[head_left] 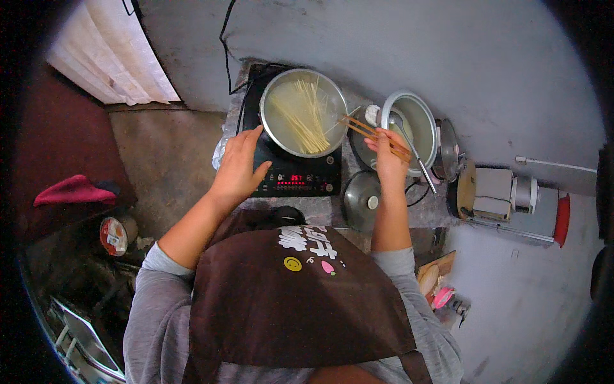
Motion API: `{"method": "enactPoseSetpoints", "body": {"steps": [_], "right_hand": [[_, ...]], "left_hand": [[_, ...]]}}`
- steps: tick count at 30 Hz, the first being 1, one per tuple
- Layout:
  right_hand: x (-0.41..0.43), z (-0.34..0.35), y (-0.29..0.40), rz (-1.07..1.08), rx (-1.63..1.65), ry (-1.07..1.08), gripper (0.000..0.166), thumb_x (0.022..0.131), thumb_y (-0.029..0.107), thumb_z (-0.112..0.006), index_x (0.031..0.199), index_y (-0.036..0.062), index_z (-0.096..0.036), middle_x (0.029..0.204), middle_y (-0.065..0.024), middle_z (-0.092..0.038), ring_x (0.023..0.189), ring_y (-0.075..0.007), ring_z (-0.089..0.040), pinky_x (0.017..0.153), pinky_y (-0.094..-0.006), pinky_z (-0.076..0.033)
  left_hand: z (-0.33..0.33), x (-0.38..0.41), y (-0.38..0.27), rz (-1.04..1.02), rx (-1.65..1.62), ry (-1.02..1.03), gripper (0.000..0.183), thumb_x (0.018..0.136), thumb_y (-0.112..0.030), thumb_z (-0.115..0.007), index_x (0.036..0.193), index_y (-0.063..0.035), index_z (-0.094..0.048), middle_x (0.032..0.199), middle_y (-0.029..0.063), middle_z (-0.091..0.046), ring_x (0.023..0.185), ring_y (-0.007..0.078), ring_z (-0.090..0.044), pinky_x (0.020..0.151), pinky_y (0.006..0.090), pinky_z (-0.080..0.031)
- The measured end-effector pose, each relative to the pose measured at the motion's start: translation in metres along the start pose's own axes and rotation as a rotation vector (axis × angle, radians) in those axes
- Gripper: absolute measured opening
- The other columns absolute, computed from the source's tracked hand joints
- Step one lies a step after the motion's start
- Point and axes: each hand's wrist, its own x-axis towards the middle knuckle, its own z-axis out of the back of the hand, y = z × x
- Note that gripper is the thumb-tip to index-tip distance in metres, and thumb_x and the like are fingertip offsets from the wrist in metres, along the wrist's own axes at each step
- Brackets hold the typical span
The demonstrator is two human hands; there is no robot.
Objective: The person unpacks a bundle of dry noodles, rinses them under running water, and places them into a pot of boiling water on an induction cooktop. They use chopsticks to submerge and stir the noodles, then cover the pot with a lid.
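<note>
A metal pot (265, 98) stands on a black induction cooktop (268, 189) with red lit digits. Long pale noodles (307, 120) lie in its cloudy liquid, fanned into two bunches. My right hand (387, 151) is closed around a pair of wooden chopsticks (367, 128), whose tips reach the pot's right rim. A few thin noodle strands show beside the tips. My left hand (242, 156) holds nothing, its fingers spread. Its fingertips are at the pot's left side; whether they touch the metal I cannot tell.
Right of the pot is a deeper metal pot (433, 115) with a ladle (417, 156) resting in it. A metal lid (357, 201) lies at the counter's front. A black cable (225, 53) runs down the wall behind. A round wooden board (465, 185) stands farther right.
</note>
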Motion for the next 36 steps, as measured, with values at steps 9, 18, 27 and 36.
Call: {"method": "enactPoseSetpoints", "body": {"steps": [9,18,27,36], "right_hand": [[-0.008,-0.047,-0.023,0.250,-0.110,0.149,0.014,0.083,0.007,-0.055,0.093,0.0000,-0.060,0.084,-0.0115,-0.062,0.074,-0.0176,-0.062,0.068,-0.0264,-0.047],[-0.014,-0.023,0.021,-0.007,-0.162,-0.006,0.015,0.086,0.007,-0.047,0.090,-0.0034,-0.057,0.076,-0.0118,-0.062,0.071,-0.0162,-0.063,0.063,-0.0255,-0.049],[-0.017,-0.055,-0.004,0.220,-0.156,0.237,0.013,0.086,0.006,-0.050,0.094,-0.0017,-0.058,0.082,-0.0088,-0.063,0.072,-0.0153,-0.063,0.067,-0.0246,-0.049],[-0.024,-0.035,-0.004,-0.007,-0.081,0.298,0.021,0.092,0.011,-0.044,0.099,-0.0047,-0.054,0.088,-0.0132,-0.062,0.078,-0.0181,-0.064,0.070,-0.0259,-0.051]], "left_hand": [[-0.003,0.001,-0.004,-0.039,-0.004,-0.016,0.066,0.072,-0.010,-0.067,0.129,-0.0010,-0.035,0.122,0.0224,-0.043,0.115,0.0376,-0.039,0.098,0.0409,-0.033],[0.000,-0.007,0.005,-0.020,0.018,-0.028,0.066,0.072,-0.010,-0.067,0.129,-0.0016,-0.034,0.123,0.0225,-0.042,0.113,0.0375,-0.040,0.098,0.0410,-0.033],[0.002,-0.001,-0.001,-0.029,0.017,-0.033,0.067,0.072,-0.011,-0.067,0.129,-0.0008,-0.034,0.123,0.0220,-0.042,0.114,0.0379,-0.039,0.098,0.0412,-0.033],[0.001,-0.005,0.005,-0.030,0.010,-0.025,0.067,0.072,-0.011,-0.067,0.129,-0.0009,-0.034,0.123,0.0220,-0.042,0.114,0.0377,-0.039,0.098,0.0413,-0.033]]}}
